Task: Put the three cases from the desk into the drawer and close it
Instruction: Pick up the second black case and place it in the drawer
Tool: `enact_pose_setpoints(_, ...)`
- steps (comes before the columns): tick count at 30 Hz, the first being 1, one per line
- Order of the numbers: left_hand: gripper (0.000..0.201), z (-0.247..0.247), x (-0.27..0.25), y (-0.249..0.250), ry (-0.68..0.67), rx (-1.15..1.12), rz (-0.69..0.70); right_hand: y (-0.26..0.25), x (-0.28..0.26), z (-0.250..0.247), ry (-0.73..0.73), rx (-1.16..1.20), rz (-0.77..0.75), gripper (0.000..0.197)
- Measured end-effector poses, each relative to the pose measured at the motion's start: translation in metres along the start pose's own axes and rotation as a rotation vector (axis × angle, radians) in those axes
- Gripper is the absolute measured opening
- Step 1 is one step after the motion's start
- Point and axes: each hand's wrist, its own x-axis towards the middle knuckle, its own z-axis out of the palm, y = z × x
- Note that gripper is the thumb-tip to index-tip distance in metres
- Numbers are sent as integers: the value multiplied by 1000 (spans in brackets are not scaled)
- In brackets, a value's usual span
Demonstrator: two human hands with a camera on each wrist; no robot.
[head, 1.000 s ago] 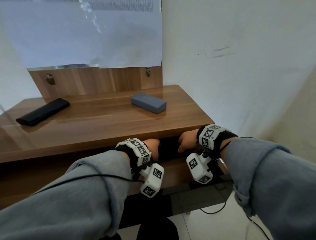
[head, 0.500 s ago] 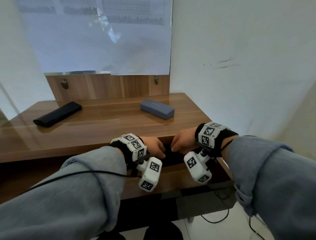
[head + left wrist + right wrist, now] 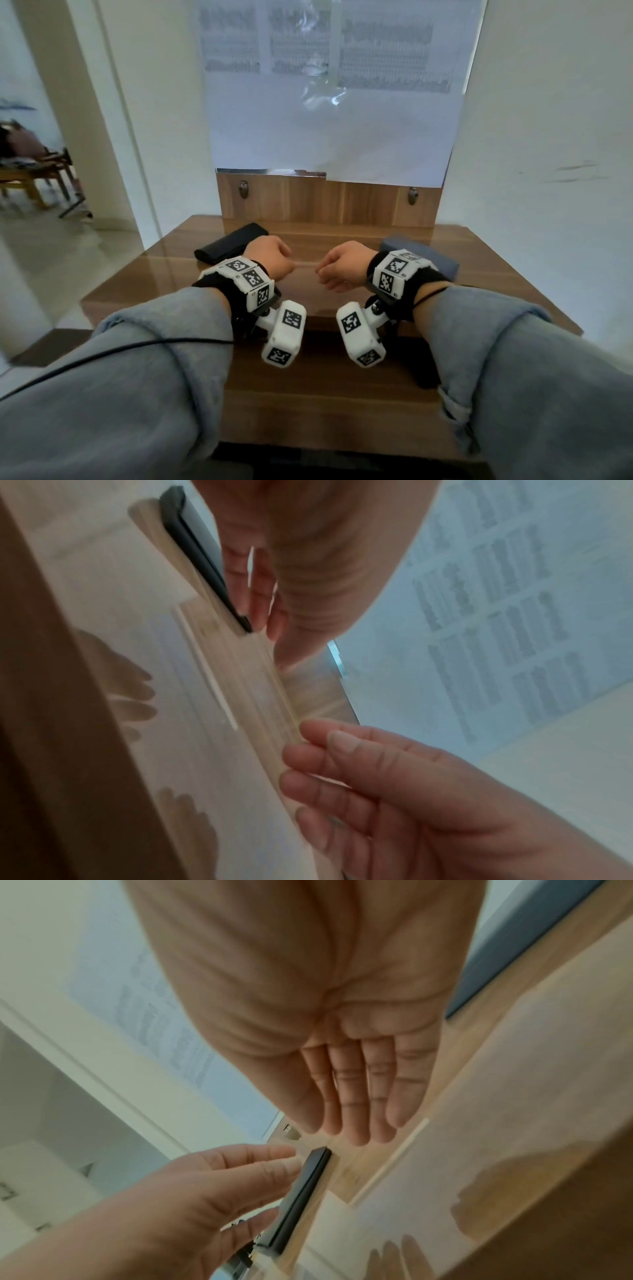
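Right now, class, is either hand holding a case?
No: the left hand and right hand hover empty above the desk.

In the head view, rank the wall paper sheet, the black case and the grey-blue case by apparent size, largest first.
1. Wall paper sheet, by far the largest.
2. Black case and grey-blue case: not ranked, since a wrist covers part of each, the grey-blue one more.

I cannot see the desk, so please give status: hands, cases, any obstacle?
Left hand and right hand open, empty, above desk. Black case and grey case on desk. Third case not visible. No obstacle seen.
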Motion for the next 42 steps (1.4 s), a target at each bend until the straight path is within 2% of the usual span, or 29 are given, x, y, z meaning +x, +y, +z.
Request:
enact_pose_setpoints(2, 47, -7, 16, -21, 43, 109, -77, -10, 14, 12, -10, -32, -9, 9)
enact_pose_setpoints(4, 56, -11, 36, -42, 52, 237, -166, -17, 29, 22, -23, -117, -16, 23)
enact_pose_setpoints(7, 54, -12, 56, -67, 34, 318, -284, -25, 41, 32, -58, -245, -19, 35)
enact_pose_setpoints(10, 58, -12, 72, -83, 20, 357, -329, -30, 46, 36, -97, -422, -25, 42)
enact_pose_setpoints(13, 64, -10, 88, -95, -20, 372, -368, -32, 54, 39, -142, -497, -18, 45)
enact_pose_setpoints(15, 61, -8, 96, -104, -28, 397, -363, -32, 60, 40, -161, -527, -14, 45)
enact_pose_setpoints(19, 42, -13, 92, -104, 9, 429, -359, -31, 65, 38, -163, -512, -9, 44)
enact_pose_setpoints(22, 32, -18, 85, -101, 3, 362, -332, -29, 63, 38, -153, -465, -11, 43)
enact_pose_setpoints(27, 40, -21, 65, -88, -86, 264, -271, -28, 51, 43, -160, -509, -23, 46)
enact_pose_setpoints(31, 52, -20, 42, -70, -197, 242, -170, -21, 36, 38, -50, -466, -30, 57)
enact_pose_setpoints(34, 54, -19, 25, -50, -285, 241, -74, -13, 19, 24, 49, -560, -59, 68)
enact_pose_setpoints(37, 54, -20, 4, -28, -370, 247, 31, -2, -1, 5, 122, -646, -48, 70)
enact_pose_setpoints(40, 51, -21, -16, -7, -465, 252, 150, 7, -21, -16, 45, -759, 29, 79)
enact_pose_setpoints(42, 47, -22, -30, 9, -514, 249, 213, 13, -40, -29, -61, -734, 71, 82)
